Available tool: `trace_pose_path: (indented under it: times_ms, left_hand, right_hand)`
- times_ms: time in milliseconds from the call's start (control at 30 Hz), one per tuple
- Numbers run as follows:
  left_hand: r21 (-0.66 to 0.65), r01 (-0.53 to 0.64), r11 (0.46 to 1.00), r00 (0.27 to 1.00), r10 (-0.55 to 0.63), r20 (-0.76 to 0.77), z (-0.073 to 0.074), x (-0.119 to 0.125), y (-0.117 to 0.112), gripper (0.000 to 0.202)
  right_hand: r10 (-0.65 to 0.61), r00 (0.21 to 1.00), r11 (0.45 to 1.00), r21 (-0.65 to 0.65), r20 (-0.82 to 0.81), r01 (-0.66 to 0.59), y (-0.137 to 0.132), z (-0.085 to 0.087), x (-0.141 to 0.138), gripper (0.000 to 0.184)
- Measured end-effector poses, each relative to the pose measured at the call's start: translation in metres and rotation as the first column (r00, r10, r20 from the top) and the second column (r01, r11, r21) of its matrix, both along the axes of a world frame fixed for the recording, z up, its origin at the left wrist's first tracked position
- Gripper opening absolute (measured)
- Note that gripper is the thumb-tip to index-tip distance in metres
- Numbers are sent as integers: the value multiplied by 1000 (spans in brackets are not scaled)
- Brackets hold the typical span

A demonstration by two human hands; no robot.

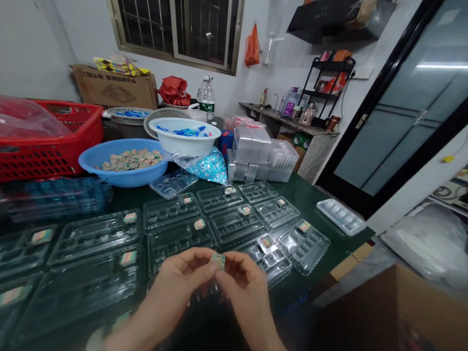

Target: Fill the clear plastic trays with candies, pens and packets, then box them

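one small block (218, 259), pinched between fingers (243, 261) (both hands (178, 277))

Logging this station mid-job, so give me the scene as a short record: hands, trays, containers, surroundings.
Left hand: thumb and fingers on a small piece
Right hand: on the same piece, from the other side
Trays: clear plastic, spread across the green table; many bear one striped block
Blue basin: heap of blocks
White basin: blue items, type unclear
Red basket: far left, clear plastic over it
Carton: lower right, contents blurred
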State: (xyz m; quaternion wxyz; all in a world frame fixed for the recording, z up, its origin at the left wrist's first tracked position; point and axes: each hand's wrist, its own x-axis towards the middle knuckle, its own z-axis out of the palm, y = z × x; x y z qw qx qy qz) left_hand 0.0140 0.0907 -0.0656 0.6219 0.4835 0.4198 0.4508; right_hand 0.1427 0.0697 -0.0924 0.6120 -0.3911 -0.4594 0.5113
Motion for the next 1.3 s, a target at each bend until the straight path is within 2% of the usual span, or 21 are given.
trace_pose_path:
  times_ms: [133,300,400,500,667,833,900,967,1067,1133,1300]
  left_hand:
    - [-83,57,995,997,-52,61,-3,0,5,18]
    - [-108,89,990,995,-82,63,-3,2,11,20]
    - [-132,94,987,993,-84,82,-2,4,14,18]
    - [-155,92,984,990,-74,119,-1,5,15,17]
    - [-150,43,988,997,-33,68,0,7,13,29]
    - [-69,91,994,996,-91,6,-1,3,9,25]
    - [-54,100,993,995,-100,10,-1,1,8,22]
    - [-44,88,995,996,-87,14,-1,1,7,20]
    - [-33,34,999,999,-34,-1,1,2,9,22]
    - [-25,14,1000,1000,-14,-25,2,3,11,27]
    - [11,48,999,992,-46,-122,-5,7,18,26]
  right_hand:
    - [-17,995,999,42,99,13,5,-1,6,14]
    - [-70,959,994,106,275,42,10,-4,14,12]
    - [-155,905,972,227,396,67,12,-4,19,23]
    - [-208,844,940,339,495,32,14,-2,22,36]
    - [-233,794,909,416,562,-28,16,3,26,17]
    - [-228,797,895,443,559,-55,17,4,27,14]
    - [-204,819,899,434,537,-61,17,4,27,14]
    - [-152,862,929,368,483,-42,17,3,26,15]
    - [-22,933,988,153,359,-36,19,3,25,22]
    - [51,952,997,40,302,-66,22,3,26,21]
    - [114,944,993,-7,311,-117,29,7,29,10]
